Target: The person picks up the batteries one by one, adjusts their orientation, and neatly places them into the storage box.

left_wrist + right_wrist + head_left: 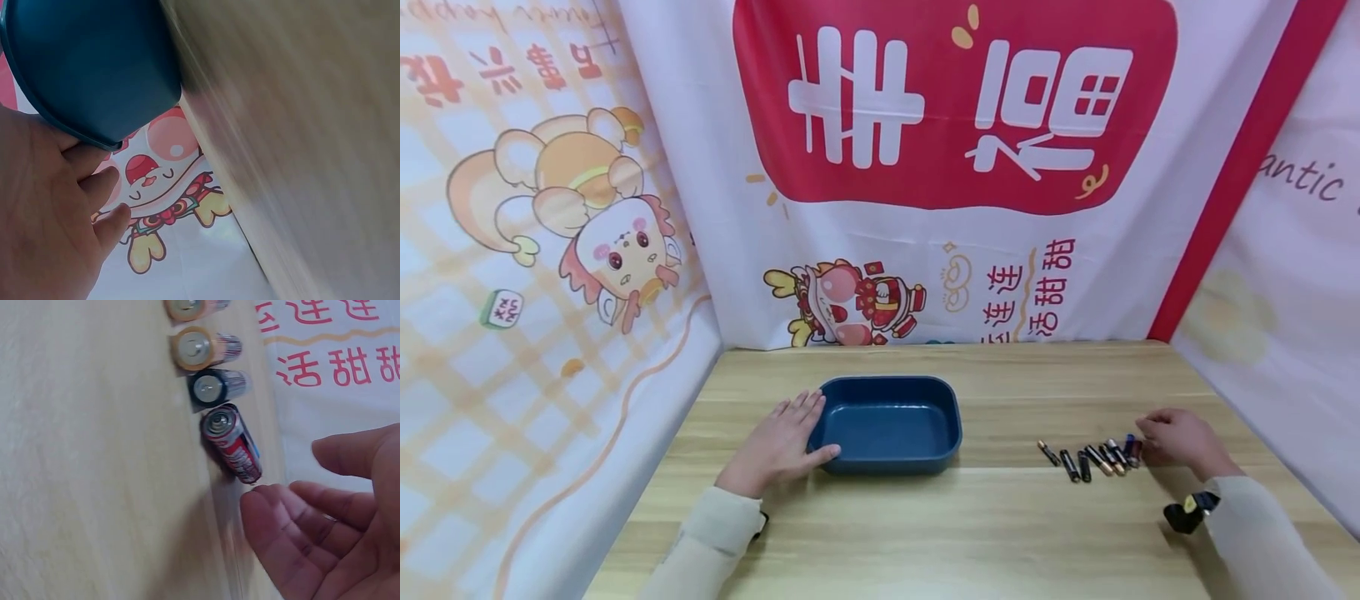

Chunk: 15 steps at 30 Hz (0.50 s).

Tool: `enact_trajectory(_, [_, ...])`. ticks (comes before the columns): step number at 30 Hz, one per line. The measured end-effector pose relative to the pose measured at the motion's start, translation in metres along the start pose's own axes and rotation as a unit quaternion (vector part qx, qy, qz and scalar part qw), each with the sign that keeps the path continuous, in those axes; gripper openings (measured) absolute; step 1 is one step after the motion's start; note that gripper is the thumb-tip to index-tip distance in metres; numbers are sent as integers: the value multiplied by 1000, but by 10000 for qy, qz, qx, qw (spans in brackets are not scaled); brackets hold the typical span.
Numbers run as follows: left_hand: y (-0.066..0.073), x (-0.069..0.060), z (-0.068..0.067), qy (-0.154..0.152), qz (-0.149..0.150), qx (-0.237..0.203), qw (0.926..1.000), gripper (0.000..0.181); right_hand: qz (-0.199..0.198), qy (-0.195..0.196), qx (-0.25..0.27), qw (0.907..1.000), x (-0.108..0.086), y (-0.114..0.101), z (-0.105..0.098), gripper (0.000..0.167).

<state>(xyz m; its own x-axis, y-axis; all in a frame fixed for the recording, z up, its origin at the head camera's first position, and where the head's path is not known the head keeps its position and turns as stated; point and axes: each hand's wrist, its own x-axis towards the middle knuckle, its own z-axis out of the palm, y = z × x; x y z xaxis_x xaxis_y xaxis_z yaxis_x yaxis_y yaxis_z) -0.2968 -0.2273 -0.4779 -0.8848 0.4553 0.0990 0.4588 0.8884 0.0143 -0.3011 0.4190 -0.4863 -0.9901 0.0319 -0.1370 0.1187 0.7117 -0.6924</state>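
My left hand (781, 446) rests on the left rim of a dark blue rectangular tub (887, 467), its fingers straight. The left wrist view shows the tub's outer wall (94, 56) with the fingers against its edge. Over on the right, several AA-type batteries (1070, 467) lie in an uneven row. My right hand (1183, 437) is at the right end of that row. In the right wrist view its thumb and fingers are apart with nothing between them. Its fingertips are close to a red battery (237, 447); whether they touch it I cannot tell.
Both stand on a light wooden table (1000, 533). A printed white cloth (700, 167) hangs behind the table's back edge, and more cloth hangs along the left and right sides. A black device (1183, 517) is strapped at my right wrist.
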Motion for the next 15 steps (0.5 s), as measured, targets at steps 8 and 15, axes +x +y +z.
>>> enact_trajectory(8, [-1, 1, 1, 67, 38, -98, 9999, 92, 479, -287, 1069, 9927, -5, 0, 1, 50])
enact_trajectory(15, [-3, 1, 2, 36, 73, -87, 9999, 92, 744, -310, 1342, 9877, -6, -4, 5, 40])
